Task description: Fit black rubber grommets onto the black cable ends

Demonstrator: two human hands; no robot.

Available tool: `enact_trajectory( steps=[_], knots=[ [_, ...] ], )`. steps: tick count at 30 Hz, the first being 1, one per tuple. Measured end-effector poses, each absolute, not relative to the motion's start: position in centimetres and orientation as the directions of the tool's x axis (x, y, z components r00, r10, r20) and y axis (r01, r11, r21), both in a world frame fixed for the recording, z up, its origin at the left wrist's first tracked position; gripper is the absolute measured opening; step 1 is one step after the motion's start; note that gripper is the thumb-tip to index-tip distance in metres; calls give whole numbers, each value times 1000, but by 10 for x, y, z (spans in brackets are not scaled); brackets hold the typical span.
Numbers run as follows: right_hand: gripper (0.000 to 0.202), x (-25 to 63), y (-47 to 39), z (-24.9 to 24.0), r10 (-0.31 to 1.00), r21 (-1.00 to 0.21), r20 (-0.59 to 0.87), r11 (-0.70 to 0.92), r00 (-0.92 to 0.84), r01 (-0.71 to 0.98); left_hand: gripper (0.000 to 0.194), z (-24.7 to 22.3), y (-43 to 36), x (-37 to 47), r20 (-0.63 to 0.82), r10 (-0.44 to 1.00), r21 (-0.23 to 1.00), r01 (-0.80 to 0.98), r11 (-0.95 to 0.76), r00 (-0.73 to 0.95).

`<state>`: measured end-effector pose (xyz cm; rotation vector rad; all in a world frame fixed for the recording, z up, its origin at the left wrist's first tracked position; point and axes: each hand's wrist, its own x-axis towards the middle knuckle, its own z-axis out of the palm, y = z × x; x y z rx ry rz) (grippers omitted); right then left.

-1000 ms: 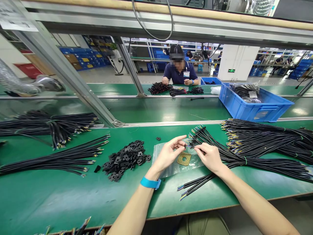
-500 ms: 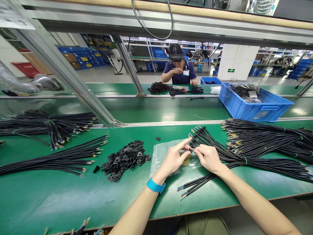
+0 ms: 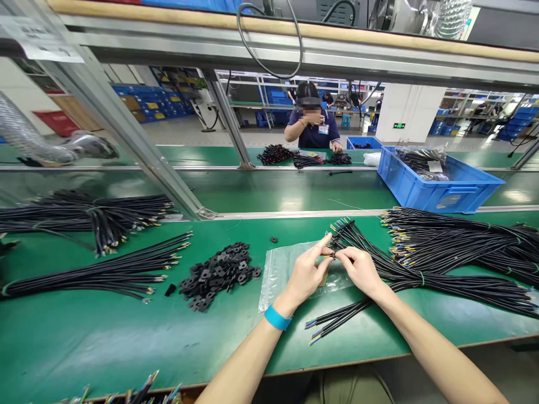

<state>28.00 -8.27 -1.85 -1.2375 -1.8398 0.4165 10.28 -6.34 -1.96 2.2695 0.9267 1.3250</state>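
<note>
Over a clear plastic bag (image 3: 272,275), my two hands meet at the stripped end of a black cable (image 3: 333,255). My right hand (image 3: 360,271) pinches the cable close to its end. The thumb and fingers of my left hand (image 3: 309,273) close on a small black piece at that end, mostly covered by the fingertips. Just behind the hands, a bundle of black cables (image 3: 370,241) fans out, with black pieces near several stripped ends. A pile of flat black pieces with holes (image 3: 221,275) lies left of the bag.
More cable bundles lie at the right (image 3: 446,235) and left (image 3: 96,269). A few loose cables (image 3: 337,317) rest near the front edge. Behind stand a blue bin (image 3: 442,191) and a metal frame post (image 3: 138,134). A co-worker (image 3: 314,120) sits across the bench.
My left hand has shifted slightly right and its fingers have drawn in closer to the cable end. My right hand stays nearly in place. The view has tilted slightly.
</note>
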Motion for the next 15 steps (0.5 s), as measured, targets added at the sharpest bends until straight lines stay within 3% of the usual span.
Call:
enact_trajectory(
  steps=[6, 10, 15],
  knots=[
    [20, 285, -85, -16, 832, -601, 533, 499, -151, 624, 45, -11, -62, 100, 485, 806, 770, 272, -578, 340],
    [20, 283, -88, -17, 798, -525, 578, 525, -171, 670, 35, -4, -60, 100, 187, 917, 958, 140, -249, 353],
    [21, 283, -90, -16, 775, -438, 590, 544, -228, 715, 36, -1, -62, 100, -15, 915, 997, 78, -18, 404]
  ],
)
